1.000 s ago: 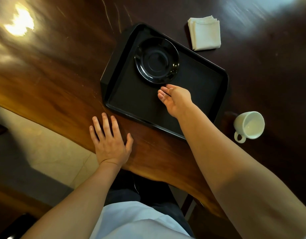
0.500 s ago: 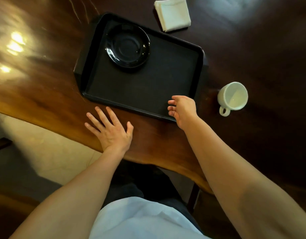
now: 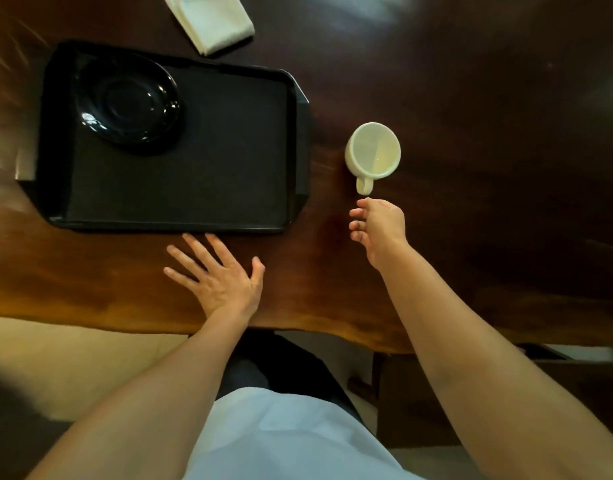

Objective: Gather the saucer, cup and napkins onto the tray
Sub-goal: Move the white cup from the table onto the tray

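Observation:
A black tray [image 3: 229, 188] lies on the dark wooden table, with a black saucer [image 3: 127, 100] in its far left corner. A white cup [image 3: 373, 152] stands upright on the table to the right of the tray, its handle pointing toward me. My right hand [image 3: 377, 226] hovers just short of that handle, fingers loosely curled and holding nothing. My left hand [image 3: 218, 277] rests flat on the table, fingers spread, just in front of the tray's near rim. Folded white napkins [image 3: 211, 20] lie on the table beyond the tray.
The wooden table [image 3: 488, 168] has an uneven near edge [image 3: 298, 329], with pale floor below it. My white top and dark trousers show at the bottom. A dark wooden piece [image 3: 575, 375] stands under the table at the right.
My right hand moved away from the tray, rightward to just below the cup's handle. The view shifted, so the tray now sits further left. My left hand stayed flat on the table.

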{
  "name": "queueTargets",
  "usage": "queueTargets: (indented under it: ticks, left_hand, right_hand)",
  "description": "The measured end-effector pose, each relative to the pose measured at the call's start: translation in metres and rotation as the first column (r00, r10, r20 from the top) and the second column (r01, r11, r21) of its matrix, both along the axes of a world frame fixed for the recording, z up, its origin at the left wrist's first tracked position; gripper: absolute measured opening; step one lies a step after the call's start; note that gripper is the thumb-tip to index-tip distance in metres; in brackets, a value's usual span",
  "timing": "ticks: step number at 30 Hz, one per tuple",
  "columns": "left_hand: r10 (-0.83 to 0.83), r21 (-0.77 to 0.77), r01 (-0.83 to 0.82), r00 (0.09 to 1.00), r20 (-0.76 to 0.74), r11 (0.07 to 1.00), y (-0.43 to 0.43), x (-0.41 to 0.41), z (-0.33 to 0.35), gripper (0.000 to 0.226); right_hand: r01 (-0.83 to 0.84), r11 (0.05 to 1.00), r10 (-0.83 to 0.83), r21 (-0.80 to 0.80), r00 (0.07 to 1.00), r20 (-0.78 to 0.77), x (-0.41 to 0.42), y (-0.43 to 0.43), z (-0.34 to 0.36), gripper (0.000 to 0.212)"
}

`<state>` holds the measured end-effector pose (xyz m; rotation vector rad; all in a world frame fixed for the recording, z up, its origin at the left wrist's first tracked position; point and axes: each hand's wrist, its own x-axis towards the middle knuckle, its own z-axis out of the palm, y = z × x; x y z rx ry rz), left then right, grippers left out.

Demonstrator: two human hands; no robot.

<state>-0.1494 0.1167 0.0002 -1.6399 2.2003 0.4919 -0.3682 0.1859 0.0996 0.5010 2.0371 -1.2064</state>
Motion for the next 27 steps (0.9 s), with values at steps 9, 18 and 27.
queueTargets:
  ticks: [9,18,27]
  left_hand:
    - [0.007,-0.108,-0.011,0.999,-0.038,0.994,0.004,0.003,-0.011,0.1]
    - [0.024,-0.166,-0.044,0.992,-0.124,0.985,0.006,0.004,-0.012,0.096]
    - [0.045,-0.147,-0.064,0.99,-0.131,0.987,0.004,0.006,-0.013,0.095]
  right_hand:
    - [0.049,0.999,-0.049,-0.001,0.999,-0.013,-0.034,0.0,-0.013,0.057]
    - [0.181,0.98,-0.168,-0.086,0.975,0.142,-0.042,-0.023,-0.019,0.053]
    - [0.344,0.924,-0.308,-0.167,0.928,0.209,-0.05,-0.029,-0.023,0.047]
